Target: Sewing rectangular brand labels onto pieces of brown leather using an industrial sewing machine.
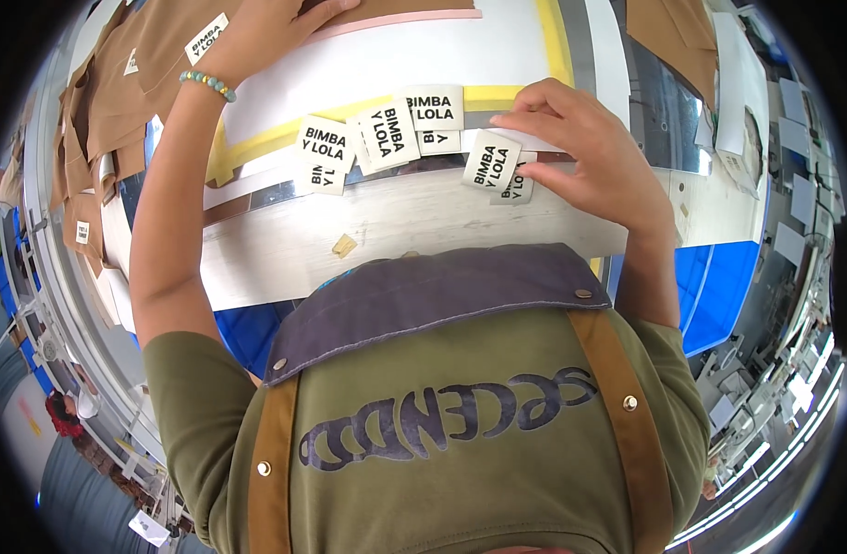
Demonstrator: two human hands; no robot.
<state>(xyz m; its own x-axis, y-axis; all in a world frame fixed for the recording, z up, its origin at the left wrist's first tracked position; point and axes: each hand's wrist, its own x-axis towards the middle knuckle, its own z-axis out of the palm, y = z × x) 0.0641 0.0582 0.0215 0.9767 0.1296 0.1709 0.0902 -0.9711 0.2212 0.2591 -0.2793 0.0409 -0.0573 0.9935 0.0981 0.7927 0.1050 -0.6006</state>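
Observation:
At the top edge my left hand (271,32) lies flat over a brown fabric piece (405,7), thumb stretched out; its other fingertips run out of view. Several white labels with black print lie loosely overlapped along the near side of the work sheet (423,60). My right hand (590,152) is at the rightmost label pair, thumb and forefinger spread apart. Its thumb tip reaches the edge of the front label (492,160), which partly covers another label (514,185). Further left are a tilted label (387,136) and a label (326,145) on top of others.
Yellow tape (493,96) borders the white sheet, and a pink strip (396,23) runs beside the brown piece. Stacked brown fabric pieces (119,102) fill the left side; more brown fabric (677,37) is at upper right. Blue bins (714,291) stand below the table edge (350,277).

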